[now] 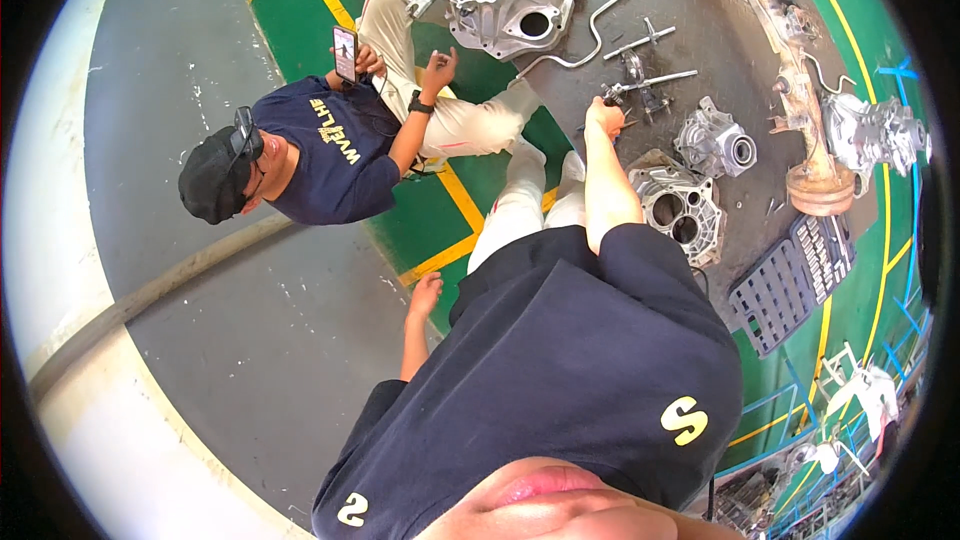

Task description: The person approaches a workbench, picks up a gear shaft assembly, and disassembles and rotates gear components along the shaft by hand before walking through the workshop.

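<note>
At the near edge of a metal-topped bench (690,60), my right hand (603,120) is closed on a dark metal part (613,97). This part sits against a cluster of rods and forks (645,85) that looks like gearbox shift rods; the fingers hide some of it. To the right of that hand lie a silver housing with a round bore (716,138) and a larger casing with several round openings (700,198). My left hand (426,294) hangs at my side, away from the bench, its fingers curled and nothing visible in them.
A seated person (330,155) on the left holds a phone (345,53). A large gearbox casing (495,30) and a bent metal pipe (598,25) lie farther along the bench. At right are a rusty axle (800,110), a silver unit (870,130) and a grey tool tray (775,295).
</note>
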Demonstrator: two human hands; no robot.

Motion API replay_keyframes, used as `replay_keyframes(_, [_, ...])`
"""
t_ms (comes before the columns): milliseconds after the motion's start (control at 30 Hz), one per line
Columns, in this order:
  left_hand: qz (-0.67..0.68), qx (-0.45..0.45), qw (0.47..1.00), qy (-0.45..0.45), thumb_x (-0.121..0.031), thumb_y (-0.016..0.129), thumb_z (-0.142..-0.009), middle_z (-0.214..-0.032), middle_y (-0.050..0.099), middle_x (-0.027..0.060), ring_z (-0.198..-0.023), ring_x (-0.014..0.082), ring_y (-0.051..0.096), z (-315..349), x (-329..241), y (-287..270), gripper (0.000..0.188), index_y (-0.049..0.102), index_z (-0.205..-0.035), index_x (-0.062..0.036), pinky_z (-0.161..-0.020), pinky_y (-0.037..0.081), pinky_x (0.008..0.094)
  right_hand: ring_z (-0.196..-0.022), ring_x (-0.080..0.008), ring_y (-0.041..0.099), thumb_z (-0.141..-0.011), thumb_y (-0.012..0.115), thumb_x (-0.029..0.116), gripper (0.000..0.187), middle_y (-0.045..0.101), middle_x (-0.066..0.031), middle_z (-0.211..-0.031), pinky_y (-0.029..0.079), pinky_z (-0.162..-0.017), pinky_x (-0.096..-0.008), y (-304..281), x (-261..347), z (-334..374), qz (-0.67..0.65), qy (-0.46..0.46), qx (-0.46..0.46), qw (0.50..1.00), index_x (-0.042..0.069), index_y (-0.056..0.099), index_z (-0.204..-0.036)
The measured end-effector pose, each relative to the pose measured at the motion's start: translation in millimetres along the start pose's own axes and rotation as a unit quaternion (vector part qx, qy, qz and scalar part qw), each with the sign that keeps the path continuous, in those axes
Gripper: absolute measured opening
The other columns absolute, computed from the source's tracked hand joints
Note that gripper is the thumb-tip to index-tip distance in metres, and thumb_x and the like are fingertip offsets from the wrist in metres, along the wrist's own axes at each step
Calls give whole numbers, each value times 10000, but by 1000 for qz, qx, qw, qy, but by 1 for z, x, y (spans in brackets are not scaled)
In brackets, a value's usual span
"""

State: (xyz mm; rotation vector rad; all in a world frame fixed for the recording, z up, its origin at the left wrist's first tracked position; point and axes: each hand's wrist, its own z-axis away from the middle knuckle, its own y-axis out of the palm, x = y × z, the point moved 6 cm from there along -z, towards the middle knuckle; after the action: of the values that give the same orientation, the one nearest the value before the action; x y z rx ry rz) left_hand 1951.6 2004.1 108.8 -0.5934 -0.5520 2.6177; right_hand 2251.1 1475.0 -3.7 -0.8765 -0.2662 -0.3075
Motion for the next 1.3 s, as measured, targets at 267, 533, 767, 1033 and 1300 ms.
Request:
replay_keyframes(267, [-44,-12,998,49,-192,517,-896,-920,632,53,-790,131,570,-9,-59,-5,363,560,-1223,-41,-720,460,266,-1006,-366,638,-762,639,452,438,690,-200,-1003,479,-895,-440,2,-6,-43,-39,-128,83,987,61,729,-938])
replay_keyframes(533, [-51,37,998,4,-225,517,-914,-1063,639,32,-903,129,588,-18,-52,-1,364,545,-1255,-101,-775,475,310,-573,-84,488,-849,660,316,294,586,4,-697,406,-534,-250,13,-18,-86,-88,-203,243,945,26,705,-864])
replay_keyframes(767, [-101,-38,980,168,-185,538,-925,-1080,652,90,-966,174,608,-34,-104,-8,341,568,-1231,-38,-841,473,292,-669,-66,513,-904,629,289,300,644,4,-789,412,-596,-225,-4,12,35,-83,-341,360,864,-1,688,-948])
replay_keyframes(1033, [14,28,927,373,-129,507,-961,-1135,647,105,-1045,163,605,58,-367,33,286,565,-1206,8,-929,447,284,-708,-89,505,-870,654,171,234,536,-40,-811,414,-641,-236,-77,67,184,-173,-512,439,718,-54,626,-928])
replay_keyframes(1300, [271,102,861,419,-92,505,-959,-1200,577,56,-1032,136,577,103,-419,23,340,498,-1293,-29,-874,450,268,-765,-140,575,-848,658,122,200,571,-69,-890,457,-695,-251,-147,93,275,-221,-603,450,621,-59,601,-914])
